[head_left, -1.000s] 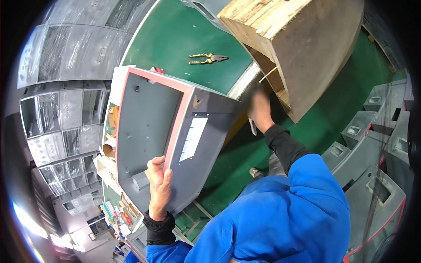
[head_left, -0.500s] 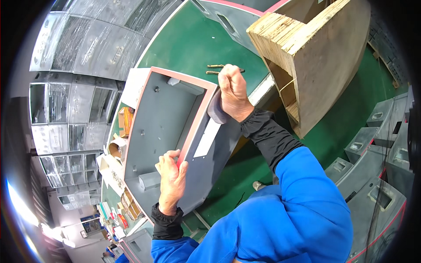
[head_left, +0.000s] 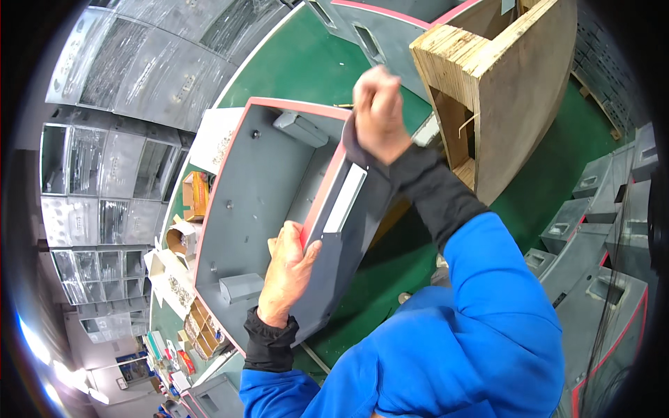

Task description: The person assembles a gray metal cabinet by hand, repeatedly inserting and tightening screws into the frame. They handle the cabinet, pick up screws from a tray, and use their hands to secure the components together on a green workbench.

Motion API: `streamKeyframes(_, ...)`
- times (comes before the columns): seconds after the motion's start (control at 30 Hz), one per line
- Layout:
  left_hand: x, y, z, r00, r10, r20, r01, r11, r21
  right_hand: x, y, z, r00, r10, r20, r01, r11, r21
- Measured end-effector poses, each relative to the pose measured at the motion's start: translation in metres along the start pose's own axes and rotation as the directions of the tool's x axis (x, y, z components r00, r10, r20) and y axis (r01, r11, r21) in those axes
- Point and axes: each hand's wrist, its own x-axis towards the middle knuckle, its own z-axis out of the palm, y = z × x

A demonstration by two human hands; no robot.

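Note:
A grey metal box (head_left: 279, 167) with reddish-pink trim along its rim sits tilted on the green table, its open side facing up. My left hand (head_left: 287, 268) is closed over the near right edge of the rim, thumb outside and fingers inside. My right hand (head_left: 380, 115), slightly blurred, makes a fist at the far right corner of the box. A dark grey curved piece (head_left: 357, 148) shows under that fist; what the fingers hold is hidden. Below the corner, the box's side has a long white slot (head_left: 346, 198).
A wooden block stand (head_left: 516, 104) rises at the right, next to another grey casing (head_left: 390, 35) with red trim. Cardboard boxes (head_left: 197, 195) and a partitioned tray (head_left: 202, 331) line the left table edge. Wrapped grey cabinets (head_left: 153, 76) stand stacked beyond; more casings (head_left: 606, 306) sit at the right.
My right fist has moved up and to the right. My left hand has slid slightly right and upward along the rim. The box appears turned a little, showing its slot more fully.

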Motion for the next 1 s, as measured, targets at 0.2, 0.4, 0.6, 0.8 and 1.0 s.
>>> streamKeyframes(0.2, 0.001, 0.002, -0.003, 1.0, -0.012, 0.025, 0.014, 0.998, -0.067, -0.008, -0.001, 0.004, 0.976, -0.203, 0.076, 0.21, 0.972, -0.102)
streamKeyframes(0.4, -0.007, -0.001, -0.002, 0.996, -0.077, 0.046, 0.081, 0.991, -0.103, -0.01, -0.024, 0.001, 0.939, -0.215, 0.268, 0.23, 0.973, -0.028)
streamKeyframes(0.6, -0.005, -0.004, 0.0, 0.998, -0.063, 0.029, 0.066, 0.99, -0.127, -0.001, -0.048, -0.002, 0.95, -0.21, 0.232, 0.217, 0.976, -0.003)
streamKeyframes(0.8, 0.003, 0.002, -0.003, 0.997, -0.074, 0.03, 0.077, 0.989, -0.124, 0.009, 0.0, -0.001, 0.987, -0.068, 0.146, 0.075, 0.996, -0.044)
streamKeyframes(1.0, 0.002, 0.004, -0.001, 0.989, -0.123, 0.08, 0.137, 0.971, -0.196, 0.012, -0.009, -0.002, 0.983, 0.144, 0.112, -0.139, 0.989, -0.052)
